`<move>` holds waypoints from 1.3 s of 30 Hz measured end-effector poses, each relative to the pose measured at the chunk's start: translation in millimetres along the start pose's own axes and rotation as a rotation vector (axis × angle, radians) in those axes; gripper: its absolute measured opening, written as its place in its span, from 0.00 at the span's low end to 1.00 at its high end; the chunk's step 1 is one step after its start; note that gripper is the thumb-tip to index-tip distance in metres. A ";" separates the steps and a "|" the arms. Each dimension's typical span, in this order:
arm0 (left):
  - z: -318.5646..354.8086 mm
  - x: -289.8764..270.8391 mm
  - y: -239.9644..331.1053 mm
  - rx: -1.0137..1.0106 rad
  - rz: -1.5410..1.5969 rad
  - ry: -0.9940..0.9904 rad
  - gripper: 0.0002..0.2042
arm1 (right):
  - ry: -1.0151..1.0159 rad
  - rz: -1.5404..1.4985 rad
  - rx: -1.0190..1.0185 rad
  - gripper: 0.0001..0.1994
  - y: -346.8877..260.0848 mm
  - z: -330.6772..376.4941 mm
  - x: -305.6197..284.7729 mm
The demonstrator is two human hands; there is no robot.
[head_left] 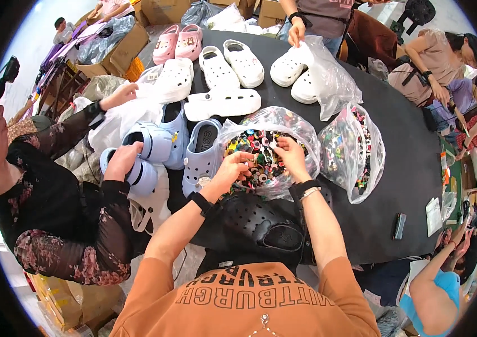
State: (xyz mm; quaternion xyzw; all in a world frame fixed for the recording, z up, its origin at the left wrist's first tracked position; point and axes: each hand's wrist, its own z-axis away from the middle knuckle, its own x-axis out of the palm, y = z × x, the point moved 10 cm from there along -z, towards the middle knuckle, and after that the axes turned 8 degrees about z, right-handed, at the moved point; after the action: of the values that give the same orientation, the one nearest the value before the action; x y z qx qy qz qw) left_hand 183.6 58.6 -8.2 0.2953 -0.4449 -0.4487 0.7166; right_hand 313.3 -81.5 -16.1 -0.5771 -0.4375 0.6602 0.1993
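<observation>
A clear plastic bag [309, 130] lies open on the black table, full of small multicoloured shoe charms [261, 149]. Both of my hands are in its mouth. My right hand [291, 160] pinches a small white charm [273, 145] between thumb and fingertips. At the bag's left side, my left hand [236, 168] has its fingers curled over the charms; what they hold, if anything, is too small to name. Just left of that hand stands a light blue clog [201, 154] with a charm on its toe. A black clog [250, 220] lies between my forearms, close to my body.
A second bag of charms [356, 149] sits to the right. White clogs [238, 63] and pink clogs [178, 44] stand farther back. A co-worker at left holds light blue clogs [150, 143]; another across handles a plastic bag [331, 73]. A dark small object [400, 226] lies at right.
</observation>
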 end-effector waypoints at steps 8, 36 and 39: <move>-3.5 11.7 -3.7 -0.018 0.033 0.004 0.15 | -0.270 -0.752 0.311 0.13 6.5 25.7 -6.2; -30.4 33.1 -0.8 0.018 -0.031 0.037 0.12 | 0.068 -0.690 0.314 0.06 34.0 3.5 -30.0; -51.4 28.2 21.8 0.126 -0.039 -0.022 0.11 | 0.215 -0.376 0.351 0.08 39.2 -2.6 -52.2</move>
State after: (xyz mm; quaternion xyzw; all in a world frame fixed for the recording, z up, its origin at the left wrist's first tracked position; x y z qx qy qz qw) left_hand 244.0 43.5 -1.9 0.3434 -0.4742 -0.4371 0.6827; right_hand 338.5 -141.7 -16.9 -0.5091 -0.3921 0.6122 0.4608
